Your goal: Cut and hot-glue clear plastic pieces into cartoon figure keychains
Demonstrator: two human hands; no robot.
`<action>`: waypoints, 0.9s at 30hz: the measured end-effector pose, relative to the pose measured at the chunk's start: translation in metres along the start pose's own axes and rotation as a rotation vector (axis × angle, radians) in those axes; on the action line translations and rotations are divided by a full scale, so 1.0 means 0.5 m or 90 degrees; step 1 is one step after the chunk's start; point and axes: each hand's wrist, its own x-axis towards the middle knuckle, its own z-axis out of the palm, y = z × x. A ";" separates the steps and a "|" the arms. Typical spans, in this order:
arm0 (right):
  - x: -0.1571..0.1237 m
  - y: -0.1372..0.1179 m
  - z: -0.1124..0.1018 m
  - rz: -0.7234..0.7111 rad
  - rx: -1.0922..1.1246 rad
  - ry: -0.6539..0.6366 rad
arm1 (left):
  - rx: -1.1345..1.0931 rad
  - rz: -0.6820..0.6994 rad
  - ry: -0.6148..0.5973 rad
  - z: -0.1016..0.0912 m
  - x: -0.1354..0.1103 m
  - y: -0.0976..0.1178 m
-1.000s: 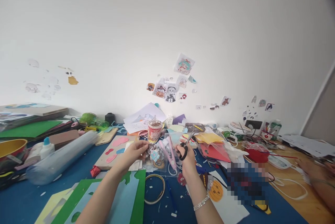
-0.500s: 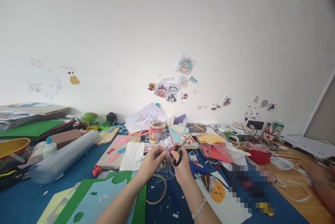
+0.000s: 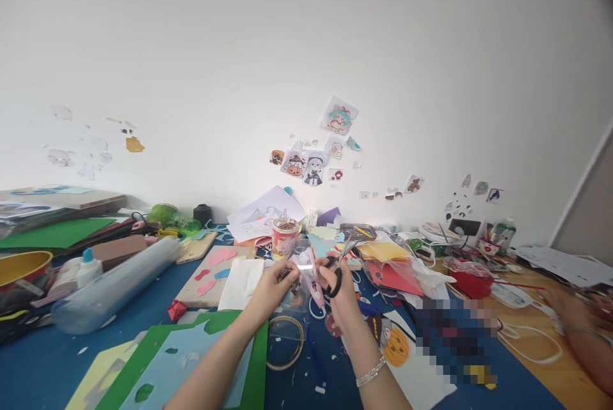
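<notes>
My left hand is closed, thumb and fingertips pinching the left end of a short, shiny white strip. The strip reaches across to the fingers of my right hand. That hand is wrapped round black-handled scissors, whose metal blades point up and away from me. Between the hands is a narrow pink object; its kind is unclear, and I cannot tell whether my right fingers touch it. A clear plastic piece lies below, partly hidden by my left hand. Behind stands a red-and-white cup with a straw.
A tape roll lies near my forearms. Blue and green sheets are at left, with a clear plastic roll beyond. A pumpkin picture lies right. Another person's hand is at the far right.
My hands have moved slightly apart, and the white strip now shows stretched between them. The scissors have shifted a little to the right. More of the pink object is visible.
</notes>
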 end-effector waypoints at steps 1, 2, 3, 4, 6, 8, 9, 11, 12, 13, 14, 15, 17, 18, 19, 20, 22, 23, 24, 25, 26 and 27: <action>0.002 -0.007 -0.006 -0.011 -0.030 0.000 | -0.016 -0.019 -0.005 -0.006 -0.001 0.007; 0.003 -0.011 -0.010 -0.011 -0.052 -0.012 | -0.031 -0.031 -0.013 -0.010 -0.002 0.011; 0.002 -0.012 -0.013 -0.002 -0.068 -0.033 | -0.044 -0.034 -0.029 -0.012 -0.003 0.014; 0.001 -0.011 -0.014 0.009 -0.079 -0.057 | -0.055 -0.031 -0.049 -0.012 -0.004 0.015; -0.001 -0.002 -0.010 0.023 -0.099 -0.078 | -0.066 -0.016 -0.094 -0.005 -0.005 0.011; -0.002 0.010 -0.002 0.016 -0.094 -0.056 | -0.068 -0.002 -0.129 0.007 -0.006 0.004; -0.002 0.015 0.001 0.012 -0.073 -0.036 | -0.066 0.003 -0.135 0.013 -0.006 0.000; 0.000 0.021 0.006 0.015 0.000 0.006 | -0.057 0.019 -0.125 0.023 -0.006 -0.008; 0.001 0.023 0.007 0.019 0.040 0.026 | -0.051 0.031 -0.114 0.027 -0.006 -0.012; 0.002 0.024 0.008 0.024 0.076 0.046 | -0.045 0.044 -0.108 0.030 -0.006 -0.016; 0.003 0.025 0.008 0.029 0.105 0.063 | -0.039 0.058 -0.108 0.033 -0.006 -0.019; 0.004 0.026 0.008 0.032 0.126 0.080 | -0.032 0.070 -0.115 0.035 -0.005 -0.022; 0.006 0.028 0.008 0.033 0.142 0.105 | -0.019 0.071 -0.141 0.038 -0.005 -0.026; 0.007 0.028 0.008 0.030 0.142 0.112 | -0.015 0.060 -0.153 0.040 -0.005 -0.027; 0.007 0.029 0.008 0.025 0.136 0.116 | -0.012 0.044 -0.159 0.041 -0.005 -0.027; 0.008 0.028 0.008 0.018 0.127 0.116 | -0.010 0.028 -0.159 0.041 -0.005 -0.026; 0.007 0.027 0.009 0.002 0.106 0.107 | -0.010 0.004 -0.143 0.041 -0.006 -0.022; 0.006 0.026 0.009 -0.003 0.099 0.100 | -0.010 -0.001 -0.130 0.040 -0.006 -0.019; 0.005 0.025 0.009 -0.006 0.094 0.092 | -0.009 -0.005 -0.115 0.039 -0.007 -0.016; 0.004 0.025 0.009 -0.007 0.091 0.084 | -0.007 -0.007 -0.098 0.036 -0.007 -0.013; 0.004 0.025 0.008 -0.007 0.090 0.076 | -0.003 -0.008 -0.083 0.034 -0.007 -0.010; 0.004 0.026 0.007 -0.008 0.089 0.070 | 0.000 -0.006 -0.069 0.031 -0.007 -0.008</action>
